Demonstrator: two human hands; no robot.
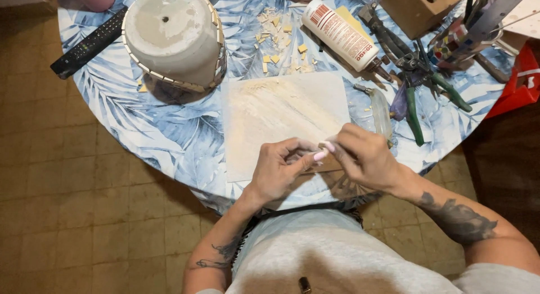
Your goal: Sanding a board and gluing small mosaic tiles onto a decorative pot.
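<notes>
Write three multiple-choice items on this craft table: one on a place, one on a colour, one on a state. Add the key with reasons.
1. Where does the remote control lie?
A. left of the upturned pot
B. on the floor
C. under the pliers

2. What colour are the handles of the pliers?
A. red
B. green
C. yellow

3. How does the glue bottle stand?
A. upright
B. lying on its side
C. held in a hand

Key: 1 A, it rests on the tablecloth by the table's left edge, beside the upturned pot. 2 B, both long handles are green. 3 B, it lies flat; the left hand and right hand pinch a small piece instead.
</notes>
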